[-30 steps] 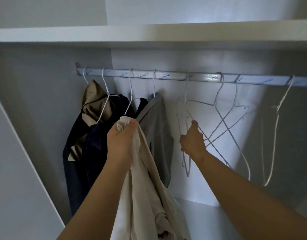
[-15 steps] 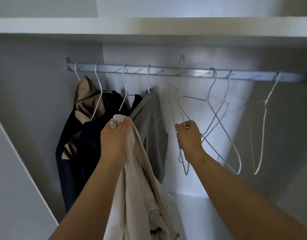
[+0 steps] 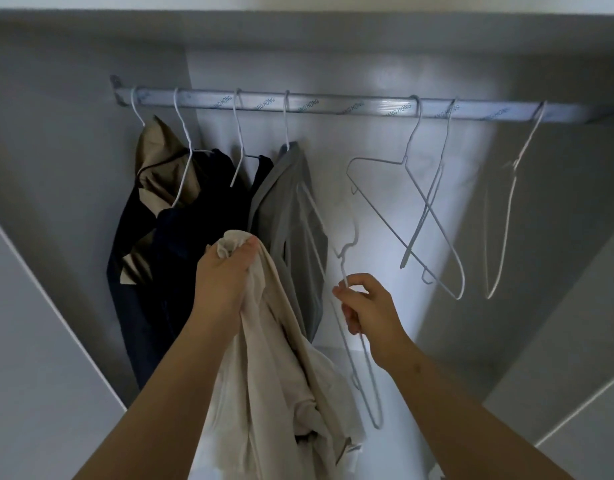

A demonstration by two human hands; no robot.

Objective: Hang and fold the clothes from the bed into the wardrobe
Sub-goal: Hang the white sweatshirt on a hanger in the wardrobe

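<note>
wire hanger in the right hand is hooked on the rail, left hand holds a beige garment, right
No: the head view shows the wire hanger in the right hand off the rail, its hook free below it. The left hand does hold the beige garment.

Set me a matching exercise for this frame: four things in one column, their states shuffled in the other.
1 cream garment
2 grey shirt
3 loose hanger
4 far-right hanger

A empty, hooked on the rail
B gripped by the left hand
C on a hanger on the rail
D held below the rail by the right hand

Pairs: 1-B, 2-C, 3-D, 4-A
</note>
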